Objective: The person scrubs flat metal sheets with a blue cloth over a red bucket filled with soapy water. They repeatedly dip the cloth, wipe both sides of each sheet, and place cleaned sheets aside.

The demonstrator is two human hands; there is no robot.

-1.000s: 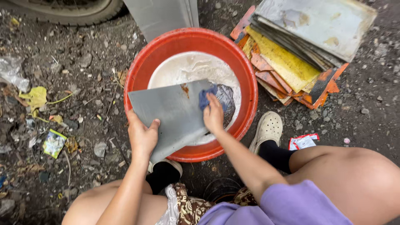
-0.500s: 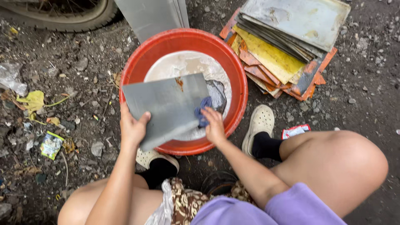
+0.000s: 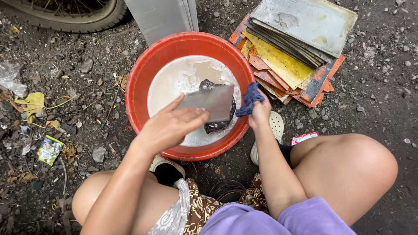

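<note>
At the centre of the frame sits a red plastic basin (image 3: pixel 143 109) on dirt ground, filled with cloudy, soapy water (image 3: pixel 183 78). Over the basin, the left hand (image 3: pixel 172 126) is closed around the lower left edge of a grey metal sheet (image 3: pixel 211 102), fingers lying across its face and tilting it above the water. A dark, wet item shows just behind and below the sheet, partly in the water; what it is cannot be told. Just right of the sheet, over the basin's right rim, the right hand (image 3: pixel 261 113) is clenched around a bunched blue cloth (image 3: pixel 249 99), which sticks up from the fist, close beside the sheet's right edge.

Toward the upper right lies a stack of flat trays and sheets (image 3: pixel 296 48), grey metal on top, yellow and rusty orange beneath. Along the top left edge curves a tyre (image 3: pixel 65 17), with a pale grey panel (image 3: pixel 163 17) beside it at top centre. Below the right hand a white clog (image 3: pixel 275 126) rests on the ground. Litter and dry leaves are scattered at the left.
</note>
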